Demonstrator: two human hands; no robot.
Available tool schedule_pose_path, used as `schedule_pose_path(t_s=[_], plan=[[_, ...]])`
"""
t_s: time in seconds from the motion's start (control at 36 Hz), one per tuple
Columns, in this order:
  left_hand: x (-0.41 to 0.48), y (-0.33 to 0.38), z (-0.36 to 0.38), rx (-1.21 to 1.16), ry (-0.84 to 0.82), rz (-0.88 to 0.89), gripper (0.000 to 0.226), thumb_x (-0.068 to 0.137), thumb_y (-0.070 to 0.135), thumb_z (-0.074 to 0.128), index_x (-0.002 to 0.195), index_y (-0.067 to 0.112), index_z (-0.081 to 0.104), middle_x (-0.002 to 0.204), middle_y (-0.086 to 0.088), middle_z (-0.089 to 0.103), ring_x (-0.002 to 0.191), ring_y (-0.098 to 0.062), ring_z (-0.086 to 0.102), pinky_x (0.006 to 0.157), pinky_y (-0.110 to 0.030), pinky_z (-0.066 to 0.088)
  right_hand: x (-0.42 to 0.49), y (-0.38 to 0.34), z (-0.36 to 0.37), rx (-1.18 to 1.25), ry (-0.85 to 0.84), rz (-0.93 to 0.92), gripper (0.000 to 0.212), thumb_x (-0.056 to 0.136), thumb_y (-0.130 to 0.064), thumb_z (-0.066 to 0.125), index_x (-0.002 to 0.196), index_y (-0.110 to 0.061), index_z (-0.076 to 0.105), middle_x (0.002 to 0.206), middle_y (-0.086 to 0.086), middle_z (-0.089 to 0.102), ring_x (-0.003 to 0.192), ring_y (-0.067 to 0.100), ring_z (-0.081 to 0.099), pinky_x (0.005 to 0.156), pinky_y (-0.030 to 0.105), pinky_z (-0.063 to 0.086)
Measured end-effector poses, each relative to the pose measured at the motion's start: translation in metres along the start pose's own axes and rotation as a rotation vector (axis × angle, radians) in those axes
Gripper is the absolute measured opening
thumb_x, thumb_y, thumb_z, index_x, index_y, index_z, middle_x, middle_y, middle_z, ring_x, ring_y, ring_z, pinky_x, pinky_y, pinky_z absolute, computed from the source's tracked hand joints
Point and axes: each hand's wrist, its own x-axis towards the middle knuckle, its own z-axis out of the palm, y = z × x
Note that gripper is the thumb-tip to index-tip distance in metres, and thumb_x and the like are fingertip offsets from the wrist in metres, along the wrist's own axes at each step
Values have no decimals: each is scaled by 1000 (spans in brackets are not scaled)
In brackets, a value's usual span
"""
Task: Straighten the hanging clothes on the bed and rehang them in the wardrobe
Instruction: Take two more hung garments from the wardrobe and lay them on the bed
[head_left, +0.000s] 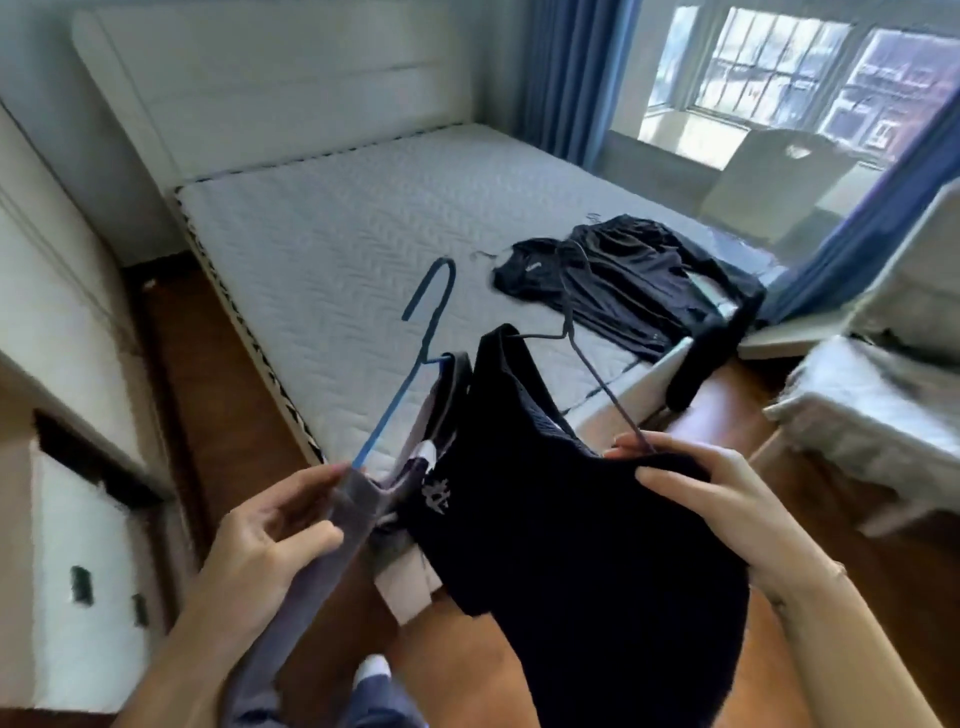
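While the left hand (270, 540) pinches the shoulder of a grey garment (291, 623) between thumb and curled fingers, right where the lower end of a blue hanger (392, 410) goes into the cloth, the right hand (691, 493) grips the shoulder of a black garment (571, 545) together with one arm of a dark wire hanger (608, 389). Both garments are held up side by side over the foot corner of the bed (337, 234), the grey one on the left and hanging down past the wrist, the black one on the right with a small pale logo facing up. The blue hanger's hook points up and away over the mattress; the dark hanger's hook is blurred and hard to make out. Farther up the bed, toward its window side, a pile of black clothes (623, 280) lies spread on the bare quilted mattress with a thin hanger among them, one sleeve drooping over the foot edge. A padded headboard (285, 88) stands at the far end of the bed, blue curtains (571, 78) and a window (779, 78) beyond its right side, and white cabinets (52, 312) stand to its left across a strip of wooden floor (208, 364).
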Motion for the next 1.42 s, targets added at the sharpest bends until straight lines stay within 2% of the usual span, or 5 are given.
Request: schedule_pose_path(t_s=[0.53,0.69,0.97,1.17,1.42], plan=[[69,32,108,-81,-258,-95,61,75,-26,43,80,24,78,88,0,77,76,-7,72,59,-16,56,10,-6,-174,-303,121,-63,27,77,-4,64,102,-11,71,100,-4,75,86,-2,66,77,5,47],[140,17,97,14,-258,-115,63,31,40,90,92,31,75,98,3,75,92,-10,70,65,-15,56,102,-18,-196,-295,18,-2,32,70,-14,64,101,-11,72,95,-3,76,80,1,68,70,7,50],[262,-13,57,173,29,-226,68,24,56,88,86,30,76,88,9,76,87,-4,70,68,-9,54,287,-41,-213,-281,-263,98,31,73,-14,65,102,-12,73,106,9,73,98,19,69,84,19,53],[339,-68,15,307,247,-319,31,72,-4,71,103,1,69,103,-12,71,69,11,64,68,3,45,428,-44,-203,-579,-493,52,40,63,-56,71,98,-38,72,102,-6,74,98,5,67,85,8,47],[432,-125,-27,421,494,-469,17,80,0,67,97,1,70,94,-15,70,63,10,60,59,3,40,676,-1,-176,-918,-582,-77,37,88,-7,60,86,-44,66,88,-21,69,82,-6,61,75,1,39]])
